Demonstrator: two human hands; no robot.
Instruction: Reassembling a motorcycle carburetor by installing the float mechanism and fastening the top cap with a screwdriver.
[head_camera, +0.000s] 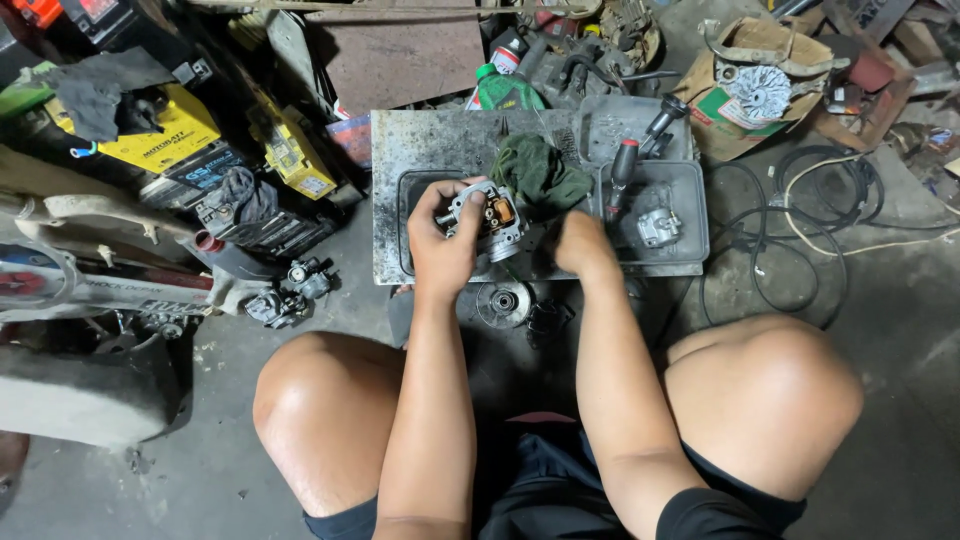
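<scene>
My left hand (442, 245) grips a small metal carburetor body (490, 218) with a brass-coloured insert, held just above a grey metal tray (400, 150). My right hand (582, 245) is closed into a fist right beside the carburetor; what it holds is hidden. A dark green rag (540, 172) lies on the tray just behind both hands. I squat on the concrete floor with a knee on each side.
Red-handled screwdrivers (622, 170) and a metal part (658, 226) lie in the tray's right compartment. A round disc (503, 302) sits below the tray. Batteries (170, 135), another carburetor (285, 295), a green bottle (505, 90), black cables (800, 220) and a cardboard box (760, 90) surround me.
</scene>
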